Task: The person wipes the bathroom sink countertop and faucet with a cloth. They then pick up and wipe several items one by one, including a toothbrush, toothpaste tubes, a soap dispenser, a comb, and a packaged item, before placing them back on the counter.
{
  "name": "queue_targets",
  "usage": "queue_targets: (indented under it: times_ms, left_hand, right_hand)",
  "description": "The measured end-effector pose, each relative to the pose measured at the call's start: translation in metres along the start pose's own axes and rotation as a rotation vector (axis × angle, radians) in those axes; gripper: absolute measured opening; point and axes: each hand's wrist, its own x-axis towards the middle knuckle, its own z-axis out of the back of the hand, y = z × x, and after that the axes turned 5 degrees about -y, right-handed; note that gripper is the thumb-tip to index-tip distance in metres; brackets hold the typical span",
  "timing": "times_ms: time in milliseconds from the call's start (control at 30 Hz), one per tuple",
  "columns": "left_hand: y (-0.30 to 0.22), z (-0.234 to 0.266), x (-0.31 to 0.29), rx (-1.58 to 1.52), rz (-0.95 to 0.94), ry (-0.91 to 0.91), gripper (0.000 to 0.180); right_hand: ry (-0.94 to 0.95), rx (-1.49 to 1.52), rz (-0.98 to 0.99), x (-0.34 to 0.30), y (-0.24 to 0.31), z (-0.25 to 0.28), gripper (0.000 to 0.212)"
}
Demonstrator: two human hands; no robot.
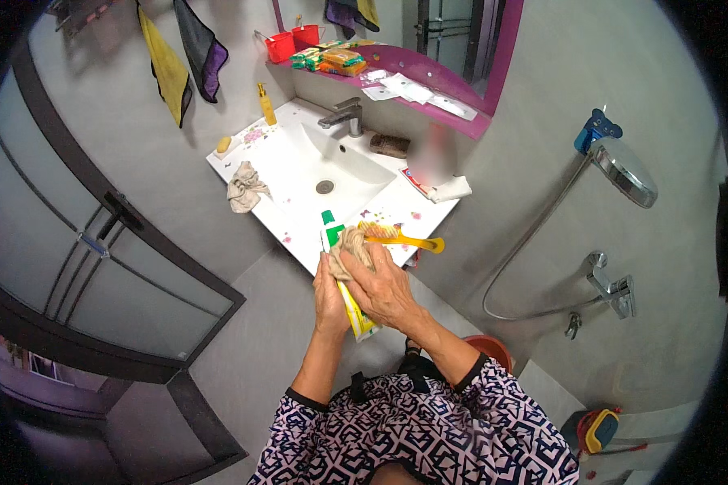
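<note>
In front of the washbasin's near corner, my left hand (329, 303) is closed around a yellow, white and green squeeze tube (354, 311) with a green cap. My right hand (384, 283) presses a crumpled beige cloth (350, 244) against the tube's upper part. The cloth and fingers hide the tube's middle. Its cap end points toward the white basin (299, 218), its flat end toward me. Just beyond my right hand, a yellow comb (412, 241) lies on the basin's edge.
Another crumpled cloth (247, 187), a yellow soap bar (224, 145) and a yellow pump bottle (267, 105) sit at the left. By the faucet (344, 115) are a brown brush (390, 145) and a white tube (445, 190). A purple-framed mirror shelf (429, 89) overhangs the back; a shower head (627, 174) hangs right.
</note>
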Motion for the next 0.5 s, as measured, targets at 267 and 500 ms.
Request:
queue_targets:
  times_ms: [267, 500]
  left_hand:
    - [-0.024, -0.027, -0.001, 0.052, 0.102, -0.269, 0.049]
    - [-0.03, -0.008, 0.01, -0.001, 0.037, -0.083, 0.048]
  right_hand:
    - [0.214, 0.096, 0.102, -0.045, 0.005, 0.029, 0.042]
    - [0.092, 0.414, -0.21, -0.029, -0.035, 0.05, 0.042]
